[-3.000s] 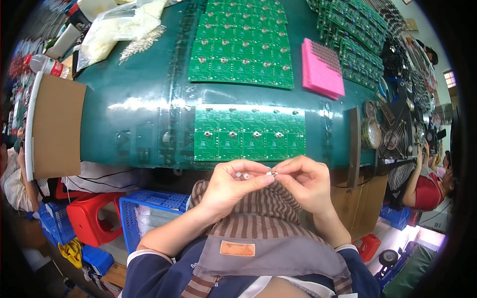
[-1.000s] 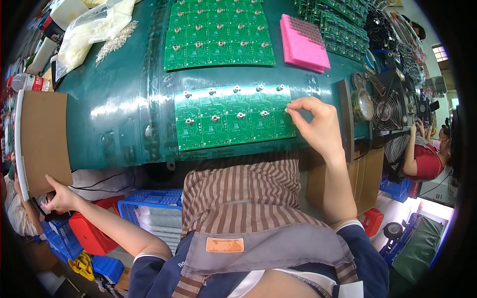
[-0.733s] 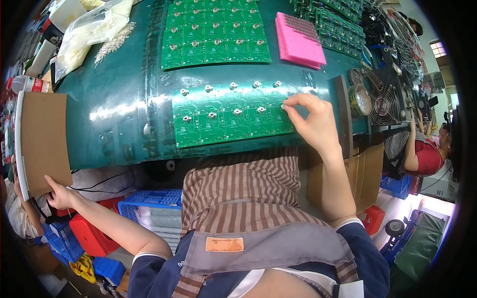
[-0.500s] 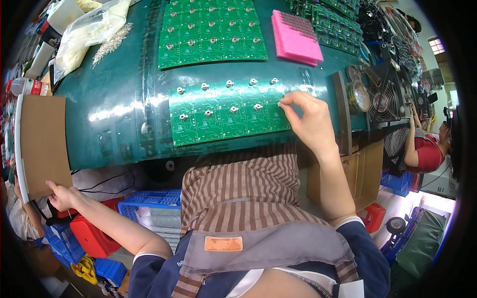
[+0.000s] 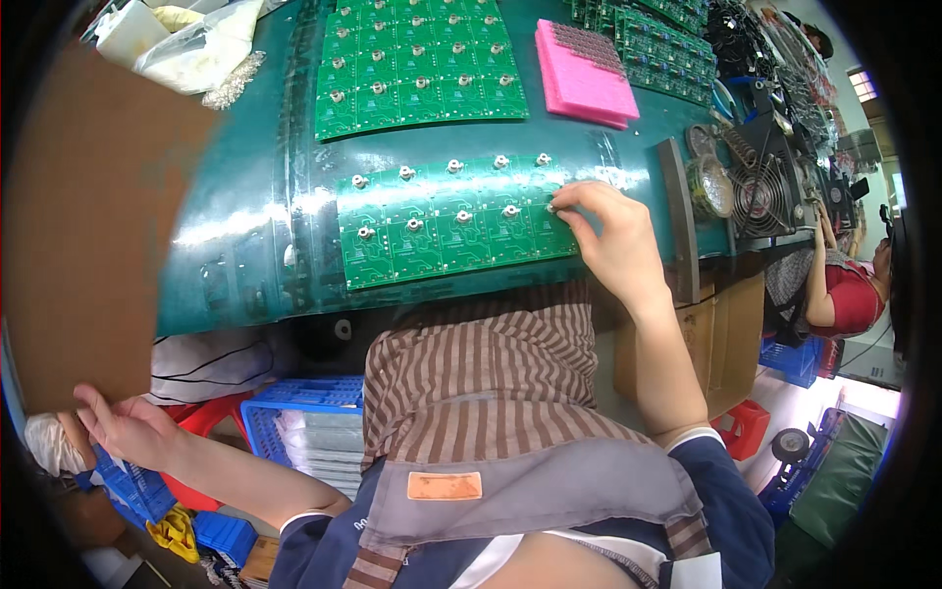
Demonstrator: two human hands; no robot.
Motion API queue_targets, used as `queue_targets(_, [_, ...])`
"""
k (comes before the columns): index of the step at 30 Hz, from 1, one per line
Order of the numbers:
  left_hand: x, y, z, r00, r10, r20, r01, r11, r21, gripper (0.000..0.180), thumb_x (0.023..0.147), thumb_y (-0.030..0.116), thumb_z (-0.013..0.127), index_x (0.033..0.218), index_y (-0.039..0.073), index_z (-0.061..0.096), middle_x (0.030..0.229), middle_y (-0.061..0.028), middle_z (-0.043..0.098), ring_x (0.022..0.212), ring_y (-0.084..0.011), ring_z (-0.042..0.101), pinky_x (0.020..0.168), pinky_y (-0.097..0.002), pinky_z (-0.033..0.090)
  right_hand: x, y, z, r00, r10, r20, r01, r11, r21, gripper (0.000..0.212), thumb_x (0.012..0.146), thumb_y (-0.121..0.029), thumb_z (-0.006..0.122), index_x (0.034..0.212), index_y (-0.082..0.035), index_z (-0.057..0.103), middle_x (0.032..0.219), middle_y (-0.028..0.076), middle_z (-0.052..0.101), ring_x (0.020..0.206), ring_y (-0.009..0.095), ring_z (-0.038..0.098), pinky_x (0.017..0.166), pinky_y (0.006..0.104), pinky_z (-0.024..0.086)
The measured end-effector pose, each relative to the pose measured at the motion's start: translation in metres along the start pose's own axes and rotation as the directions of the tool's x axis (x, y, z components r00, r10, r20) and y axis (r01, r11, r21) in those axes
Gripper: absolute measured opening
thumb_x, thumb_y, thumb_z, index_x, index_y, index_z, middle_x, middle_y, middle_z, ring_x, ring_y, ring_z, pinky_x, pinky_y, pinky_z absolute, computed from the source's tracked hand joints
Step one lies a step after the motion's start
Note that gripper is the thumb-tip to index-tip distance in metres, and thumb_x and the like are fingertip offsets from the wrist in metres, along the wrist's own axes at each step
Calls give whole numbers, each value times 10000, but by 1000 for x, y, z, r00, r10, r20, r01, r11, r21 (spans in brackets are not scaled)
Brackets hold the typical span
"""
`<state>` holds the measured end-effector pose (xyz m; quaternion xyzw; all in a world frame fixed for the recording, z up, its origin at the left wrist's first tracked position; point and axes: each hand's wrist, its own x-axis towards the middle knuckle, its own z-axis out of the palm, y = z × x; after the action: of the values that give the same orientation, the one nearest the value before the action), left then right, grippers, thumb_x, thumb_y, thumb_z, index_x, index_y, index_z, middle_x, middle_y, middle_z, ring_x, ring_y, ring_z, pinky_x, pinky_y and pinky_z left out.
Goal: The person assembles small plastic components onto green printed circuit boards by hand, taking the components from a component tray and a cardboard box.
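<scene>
A green circuit-board panel (image 5: pixel 446 240) lies before me, with two rows of small silver metal connectors (image 5: pixel 463 215) standing on it. At its right edge my right hand (image 5: pixel 620 234) is closed, thumb and forefinger pinching a small metal connector (image 5: pixel 550 207) at the end of the near row. Far to the left, my left hand (image 5: pixel 132 429) is at the near edge of a large brown board (image 5: pixel 93 226) that looks like cardboard. The thumb lies over the board's edge; the other fingers are partly hidden. The board stands raised and tilted, covering the table's left end.
Another connector-fitted green panel (image 5: pixel 417 74) lies farther back. Beside it are a pink foam block (image 5: pixel 584 93) and more circuit boards (image 5: pixel 662 59). A grey bar (image 5: pixel 677 216) and a fan (image 5: pixel 760 201) stand at right. Blue crates (image 5: pixel 294 398) are below; a co-worker (image 5: pixel 844 294) is at far right.
The brown board has risen and come closer, now hiding the bottle and much of the bag. My left hand has shifted slightly right and nearer me; my right hand stays at the panel's edge.
</scene>
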<state>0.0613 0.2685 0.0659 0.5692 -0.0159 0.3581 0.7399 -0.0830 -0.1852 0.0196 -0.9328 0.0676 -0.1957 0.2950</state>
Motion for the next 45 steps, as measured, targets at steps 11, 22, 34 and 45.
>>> queue_targets(11, [-82, -14, 109, 730, -400, 555, 514, 856, -60, 300, 903, 79, 569, 1184, -3, 502, 1133, -91, 593, 1040, -162, 561, 911, -300, 427, 13, -18, -53, 912, 314, 265, -396, 500, 770, 695, 944, -569, 259, 1029, 40, 585, 619, 53, 569, 502, 101, 488, 505, 194, 383])
queue_targets(22, [-79, -42, 172, 675, -131, 726, 82, 991, 102, 587, 770, 130, 658, 1315, 54, 455, 1326, -204, 467, 1250, -268, 433, 1021, -342, 357, 32, -24, -60, 949, 143, 282, -316, 459, 830, 576, 896, -160, 546, 1376, 19, 282, 1363, 168, 404, 1250, 225, 414, 1050, 347, 314])
queue_targets(34, [-86, -49, 133, 294, -706, 645, 261, 708, 656, 301, 790, 265, 712, 866, -25, 692, 719, -49, 645, 650, -72, 572, 572, -209, 448, 21, 20, -7, 863, 356, 359, -505, 564, 654, 465, 870, -8, 562, 1293, 56, 381, 1270, 151, 487, 1127, 200, 517, 946, 300, 402])
queue_targets(45, [-107, -65, 140, 460, -722, 517, 210, 654, 727, 331, 705, 123, 783, 955, -60, 665, 774, -89, 662, 582, -61, 587, 505, -180, 440, 20, 21, 0, 839, 448, 309, -541, 623, 565, 416, 822, -68, 654, 1184, 45, 484, 1057, 107, 600, 890, 118, 581, 794, 260, 483])
